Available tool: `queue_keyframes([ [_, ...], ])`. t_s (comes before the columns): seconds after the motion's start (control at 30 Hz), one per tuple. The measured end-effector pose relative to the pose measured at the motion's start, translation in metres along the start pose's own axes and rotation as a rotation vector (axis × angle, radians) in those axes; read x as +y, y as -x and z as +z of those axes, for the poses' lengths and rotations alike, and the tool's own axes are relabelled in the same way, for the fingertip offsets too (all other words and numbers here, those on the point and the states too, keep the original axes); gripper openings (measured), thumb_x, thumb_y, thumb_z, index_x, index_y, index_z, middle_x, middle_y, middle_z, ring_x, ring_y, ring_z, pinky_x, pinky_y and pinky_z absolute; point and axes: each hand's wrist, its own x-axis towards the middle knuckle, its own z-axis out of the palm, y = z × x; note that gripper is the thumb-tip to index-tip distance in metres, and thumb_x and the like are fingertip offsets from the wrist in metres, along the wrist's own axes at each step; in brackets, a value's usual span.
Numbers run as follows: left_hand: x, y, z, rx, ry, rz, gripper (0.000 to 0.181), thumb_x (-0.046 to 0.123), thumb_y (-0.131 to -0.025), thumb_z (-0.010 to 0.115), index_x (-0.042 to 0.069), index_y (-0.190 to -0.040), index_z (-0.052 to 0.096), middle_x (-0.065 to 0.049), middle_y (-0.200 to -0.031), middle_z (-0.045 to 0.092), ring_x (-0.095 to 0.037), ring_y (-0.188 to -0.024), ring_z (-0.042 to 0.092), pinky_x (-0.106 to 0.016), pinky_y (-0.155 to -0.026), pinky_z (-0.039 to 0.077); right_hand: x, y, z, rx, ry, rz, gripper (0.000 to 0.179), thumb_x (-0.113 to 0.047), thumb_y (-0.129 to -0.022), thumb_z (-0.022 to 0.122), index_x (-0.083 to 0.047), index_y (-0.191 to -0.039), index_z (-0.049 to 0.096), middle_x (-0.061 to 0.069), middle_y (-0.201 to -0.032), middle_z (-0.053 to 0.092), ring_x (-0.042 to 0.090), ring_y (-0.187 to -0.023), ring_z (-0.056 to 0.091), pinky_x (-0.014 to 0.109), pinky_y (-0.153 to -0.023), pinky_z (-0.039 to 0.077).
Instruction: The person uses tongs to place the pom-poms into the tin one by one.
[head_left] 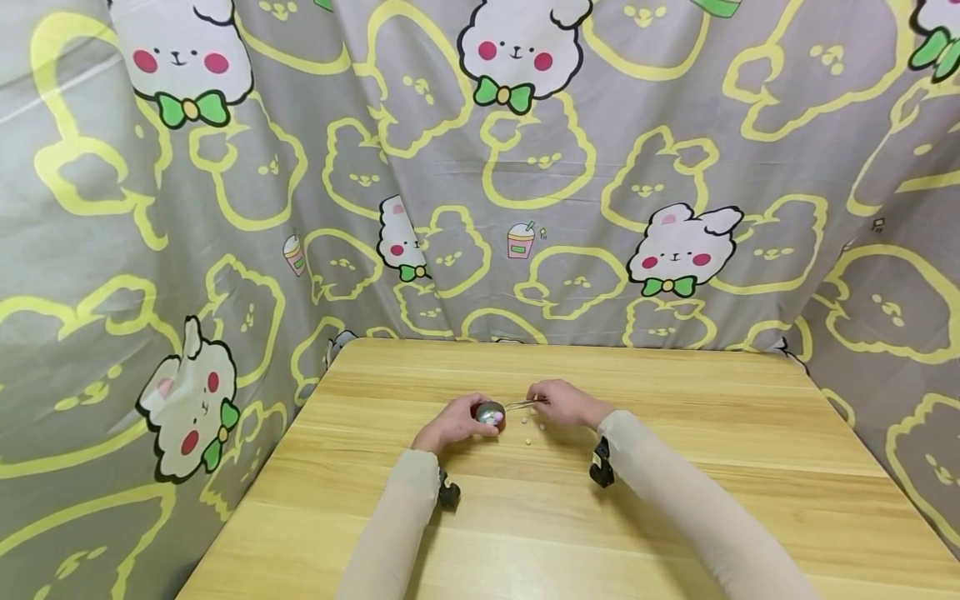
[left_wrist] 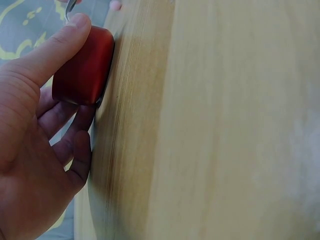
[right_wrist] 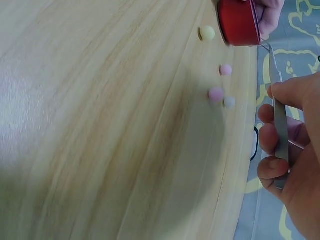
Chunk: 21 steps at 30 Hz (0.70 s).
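Note:
My left hand (head_left: pixel 456 419) holds a small round red tin (left_wrist: pixel 87 67) on the table, thumb on the near side and fingers round the far side. Small pale and pink balls (head_left: pixel 492 417) show inside its open top. In my right hand (head_left: pixel 562 403) are metal tweezers (right_wrist: pixel 281 125), gripped between thumb and fingers. Their bent tips reach the tin's rim in the right wrist view; the very ends are hidden behind the wall. Loose on the wood between the hands lie a yellow ball (right_wrist: pixel 207 33), two pink balls (right_wrist: pixel 216 94) and a whitish ball (right_wrist: pixel 229 102).
The wooden table (head_left: pixel 525 533) runs back to a grey curtain (head_left: pixel 480 167) printed with yellow outlines and white cartoon animals, which also hangs on both sides. Black wrist-camera mounts (head_left: pixel 602 463) sit under both sleeved forearms.

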Motion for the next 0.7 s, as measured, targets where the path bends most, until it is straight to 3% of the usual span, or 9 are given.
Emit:
queue_keyframes([
  [0.5,0.0,0.0,0.0,-0.013,-0.012,-0.005,0.049,0.024,-0.077,0.08,0.01,-0.119,0.059,-0.003,-0.108,0.061,-0.018,-0.098,0.055,-0.037,-0.088,0.043,0.016,0.013,-0.012,0.064,0.024,-0.037,0.009,-0.007,-0.091,0.057,-0.008,-0.097,0.064,0.001,-0.089,0.063,0.016,-0.08,0.058,0.037,-0.074,0.048],
  [0.7,0.002,0.001,0.0,-0.012,-0.031,-0.008,0.049,0.024,-0.077,0.08,0.01,-0.119,0.059,-0.002,-0.108,0.061,-0.017,-0.098,0.055,-0.036,-0.088,0.043,0.024,0.02,-0.019,0.045,0.019,-0.012,0.01,-0.008,-0.093,0.056,-0.009,-0.098,0.064,-0.001,-0.087,0.062,0.012,-0.075,0.055,0.034,-0.069,0.047],
])
